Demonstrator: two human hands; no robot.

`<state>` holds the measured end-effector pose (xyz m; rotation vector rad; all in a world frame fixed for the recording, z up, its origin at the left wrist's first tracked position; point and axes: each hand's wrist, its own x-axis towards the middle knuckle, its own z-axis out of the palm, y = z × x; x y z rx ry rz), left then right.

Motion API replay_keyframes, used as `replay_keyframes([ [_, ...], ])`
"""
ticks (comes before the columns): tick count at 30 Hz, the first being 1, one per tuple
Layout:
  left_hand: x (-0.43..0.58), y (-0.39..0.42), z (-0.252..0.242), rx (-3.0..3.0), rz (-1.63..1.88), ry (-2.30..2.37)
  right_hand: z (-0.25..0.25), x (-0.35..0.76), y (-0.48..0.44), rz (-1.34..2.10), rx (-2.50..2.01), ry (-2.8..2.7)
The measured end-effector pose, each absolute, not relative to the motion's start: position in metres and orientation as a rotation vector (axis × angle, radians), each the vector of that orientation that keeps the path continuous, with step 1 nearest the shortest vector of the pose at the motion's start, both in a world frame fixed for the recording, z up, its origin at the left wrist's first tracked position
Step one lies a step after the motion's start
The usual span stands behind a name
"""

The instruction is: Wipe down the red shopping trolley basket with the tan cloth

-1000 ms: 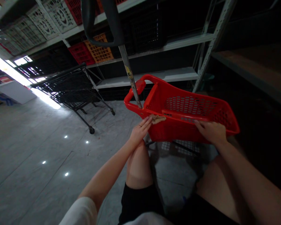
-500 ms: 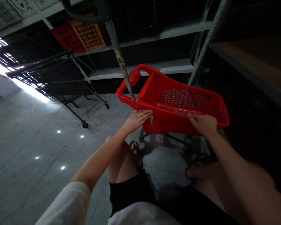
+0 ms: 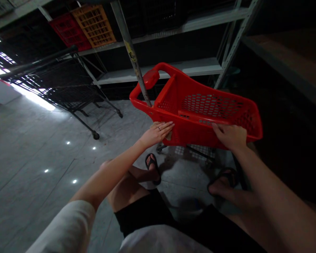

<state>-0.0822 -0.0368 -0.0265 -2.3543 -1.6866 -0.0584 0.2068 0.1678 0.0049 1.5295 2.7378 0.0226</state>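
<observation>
Both hands on a red basket (image 3: 210, 109) by the shelves (image 3: 173, 68)

The basket sits on a wheeled frame on the floor (image 3: 42, 161), just before the lowest shelf, with a grey pole (image 3: 131, 58) rising at its left end. The left hand (image 3: 158, 130) lies flat, fingers stretched out, pressing a small cloth (image 3: 169, 135) against the basket's near left corner. The right hand (image 3: 230, 136) grips the near rim toward the right end, fingers curled over it. A black trolley (image 3: 65, 89) stands well apart to the left.
</observation>
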Motion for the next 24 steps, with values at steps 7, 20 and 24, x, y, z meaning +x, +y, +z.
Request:
replay_keyframes([
  [7,-0.015,0.023,-0.067,-2.770,-0.100,-1.325,0.004,0.212,0.152,-0.005,1.440,2.743],
  [20,0.015,0.028,-0.022,-2.743,0.015,-1.287,0.004,0.217,0.180,0.059,1.431,2.724],
  [24,-0.046,-0.040,0.013,-2.545,-0.298,-1.375,0.007,0.212,0.193,0.062,1.365,2.751],
])
